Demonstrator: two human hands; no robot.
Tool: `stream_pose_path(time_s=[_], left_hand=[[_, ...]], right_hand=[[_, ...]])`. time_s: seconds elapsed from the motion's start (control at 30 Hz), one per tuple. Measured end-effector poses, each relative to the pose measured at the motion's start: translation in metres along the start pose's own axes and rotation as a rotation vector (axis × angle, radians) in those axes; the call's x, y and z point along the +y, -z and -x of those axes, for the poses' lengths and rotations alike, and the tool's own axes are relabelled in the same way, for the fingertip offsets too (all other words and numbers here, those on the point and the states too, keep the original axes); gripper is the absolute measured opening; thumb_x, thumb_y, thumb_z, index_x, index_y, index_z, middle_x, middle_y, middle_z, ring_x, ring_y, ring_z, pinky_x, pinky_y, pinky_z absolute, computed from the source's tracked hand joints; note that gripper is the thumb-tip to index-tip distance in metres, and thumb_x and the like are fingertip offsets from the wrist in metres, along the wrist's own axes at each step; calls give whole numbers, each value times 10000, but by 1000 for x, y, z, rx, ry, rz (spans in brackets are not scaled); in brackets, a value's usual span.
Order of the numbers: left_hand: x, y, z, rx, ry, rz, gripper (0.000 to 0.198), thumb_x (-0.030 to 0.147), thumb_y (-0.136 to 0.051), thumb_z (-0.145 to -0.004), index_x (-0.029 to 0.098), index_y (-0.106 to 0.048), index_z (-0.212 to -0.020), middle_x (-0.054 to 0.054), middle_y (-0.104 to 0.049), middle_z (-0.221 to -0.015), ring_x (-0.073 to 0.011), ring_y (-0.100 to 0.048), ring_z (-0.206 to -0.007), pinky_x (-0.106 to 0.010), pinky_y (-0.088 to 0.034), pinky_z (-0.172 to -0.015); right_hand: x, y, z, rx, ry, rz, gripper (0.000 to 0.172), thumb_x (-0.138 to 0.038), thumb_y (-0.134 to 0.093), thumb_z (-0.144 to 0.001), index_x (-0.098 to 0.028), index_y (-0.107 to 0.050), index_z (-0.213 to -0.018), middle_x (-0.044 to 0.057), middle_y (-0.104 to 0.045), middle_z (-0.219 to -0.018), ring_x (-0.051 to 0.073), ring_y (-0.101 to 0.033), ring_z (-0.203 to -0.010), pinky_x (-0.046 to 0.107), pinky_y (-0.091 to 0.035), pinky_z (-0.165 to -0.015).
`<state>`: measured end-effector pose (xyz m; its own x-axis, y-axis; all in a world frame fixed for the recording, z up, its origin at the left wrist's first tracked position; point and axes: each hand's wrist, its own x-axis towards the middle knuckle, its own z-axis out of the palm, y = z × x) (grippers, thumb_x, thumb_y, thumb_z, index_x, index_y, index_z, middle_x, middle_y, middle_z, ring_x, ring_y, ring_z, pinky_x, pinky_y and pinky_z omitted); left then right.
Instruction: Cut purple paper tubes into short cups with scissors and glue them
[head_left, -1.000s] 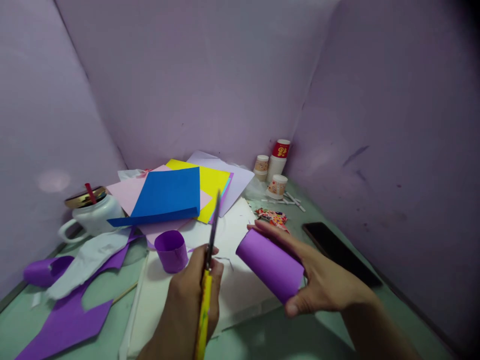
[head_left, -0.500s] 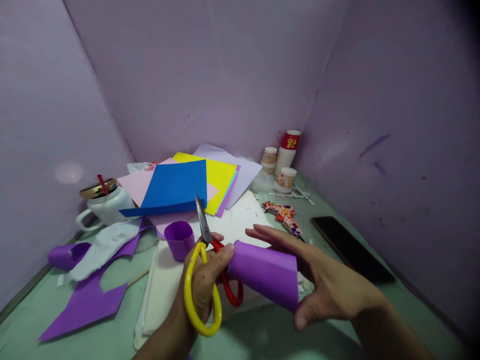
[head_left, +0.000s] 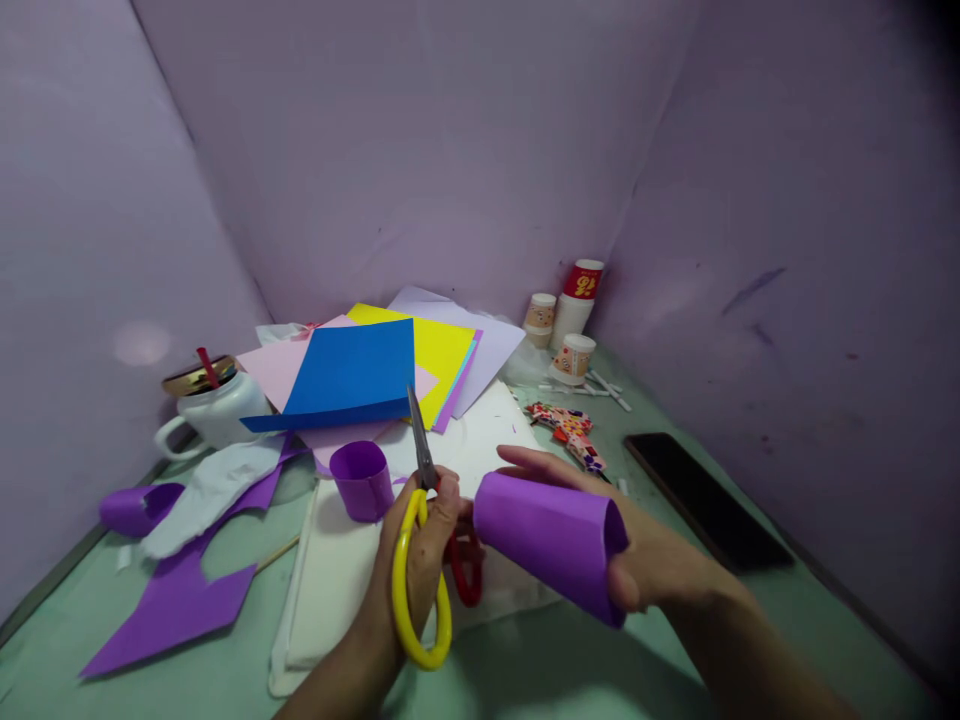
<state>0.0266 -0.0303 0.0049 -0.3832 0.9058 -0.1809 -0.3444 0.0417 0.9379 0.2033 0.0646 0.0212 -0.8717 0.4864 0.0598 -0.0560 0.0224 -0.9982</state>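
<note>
My left hand (head_left: 421, 565) is closed around the scissors (head_left: 421, 440), which have one yellow and one red handle; their blades point up and lie together. A tapered purple paper tube (head_left: 541, 540) is in my right hand (head_left: 664, 580), its wider open end toward that thumb. The right fingers pass behind the tube and are partly hidden. The tube's narrow end is close to my left fingers; whether they touch it I cannot tell. Behind the left hand, a short purple paper cup (head_left: 361, 482) stands upright by a cream pad (head_left: 330, 575).
Left are purple paper scraps (head_left: 169, 620), a white cloth-like piece (head_left: 214, 497) and a white mug (head_left: 221, 410). Coloured sheets (head_left: 352, 370) lie at the back. To the right are paper cups (head_left: 574, 360), a patterned paper piece (head_left: 570, 435) and a black phone (head_left: 705, 500).
The purple tube has moved slightly right, and my left thumb has come off it. My right thumb has closed onto its wide end. The scissors have shifted a little right.
</note>
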Motion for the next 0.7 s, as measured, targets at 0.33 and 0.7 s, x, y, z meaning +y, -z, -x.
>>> stream_pose_path(time_s=[0.33,0.7], left_hand=[[-10,22,8,56,-650,-1051,499,170,-399,-819,164,-455,-1314,-136,-646,-1128,-275,-622,-1021,-420,-486,-874],[-15,21,-1,-26,-369,-765,616,159,-508,-591,239,-615,-1192,-122,-647,-1177,-356,-531,-1144,-372,-492,-807]], right_hand=[[4,7,-3,312,180,-138,1013,-655,-818,-449,-311,-491,-1344,131,-413,-1442,404,-483,-1228,536,-374,-993],[4,2,-7,225,211,101,1155,-667,-821,-426,-297,-347,-1412,159,-425,-1421,412,-392,-1312,560,-240,-1092]])
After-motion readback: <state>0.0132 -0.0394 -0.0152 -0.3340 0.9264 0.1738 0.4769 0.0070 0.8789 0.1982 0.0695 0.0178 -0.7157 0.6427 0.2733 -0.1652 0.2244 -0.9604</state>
